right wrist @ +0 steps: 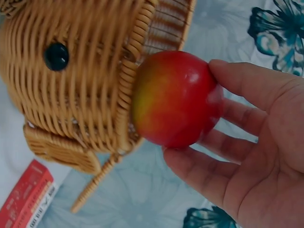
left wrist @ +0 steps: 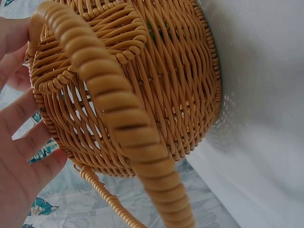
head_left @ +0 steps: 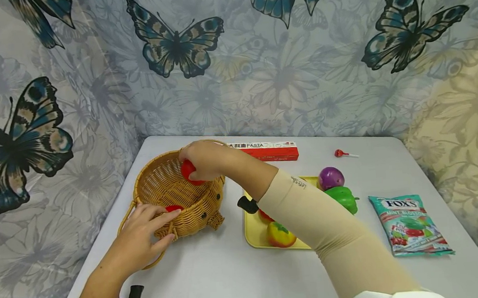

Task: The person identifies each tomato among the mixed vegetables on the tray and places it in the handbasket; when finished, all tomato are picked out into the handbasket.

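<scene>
The right hand [head_left: 204,162] pinched the apple [right wrist: 178,99], likely light, hard and slippery, by its round sides, the best hold, in the basket [head_left: 188,224] mouth near the table's [head_left: 241,280] left edge, left hand [head_left: 144,233] spread against the basket.

Apple [right wrist: 178,99] red (yellow blush), basket [head_left: 190,222] tan, tray [head_left: 255,236] yellow

White table [head_left: 232,280] before a grey-blue floral backdrop [head_left: 285,94] with large teal-and-black butterflies [head_left: 177,48], yellowish toward the right.
</scene>
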`<move>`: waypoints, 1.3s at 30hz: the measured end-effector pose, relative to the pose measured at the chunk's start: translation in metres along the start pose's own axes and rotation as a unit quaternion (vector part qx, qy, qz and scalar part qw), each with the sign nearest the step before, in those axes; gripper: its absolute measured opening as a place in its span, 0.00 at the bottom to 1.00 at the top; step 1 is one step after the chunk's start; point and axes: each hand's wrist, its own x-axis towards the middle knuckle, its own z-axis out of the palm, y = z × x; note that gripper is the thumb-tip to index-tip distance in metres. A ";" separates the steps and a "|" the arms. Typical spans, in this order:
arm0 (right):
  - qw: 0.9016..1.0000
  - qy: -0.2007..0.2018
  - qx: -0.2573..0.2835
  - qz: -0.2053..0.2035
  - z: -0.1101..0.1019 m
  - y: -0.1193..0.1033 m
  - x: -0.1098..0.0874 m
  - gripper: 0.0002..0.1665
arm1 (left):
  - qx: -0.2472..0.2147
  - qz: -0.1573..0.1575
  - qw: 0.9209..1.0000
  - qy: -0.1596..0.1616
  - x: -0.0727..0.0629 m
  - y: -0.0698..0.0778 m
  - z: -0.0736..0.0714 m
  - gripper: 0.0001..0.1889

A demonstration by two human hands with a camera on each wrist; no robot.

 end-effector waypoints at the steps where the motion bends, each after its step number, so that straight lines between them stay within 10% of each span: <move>1: 1.000 -0.004 -0.001 0.000 0.002 -0.001 0.002 0.26 | 0.001 -0.001 1.000 0.000 0.000 0.000 0.000 0.29; 20: 0.999 -0.048 -0.025 0.007 0.028 -0.009 0.011 0.33 | 0.001 -0.009 1.000 -0.002 -0.001 0.002 0.000 0.29; 39: 0.999 -0.023 0.006 0.043 0.024 0.035 -0.035 0.37 | 0.002 -0.014 1.000 -0.006 0.000 0.004 0.000 0.32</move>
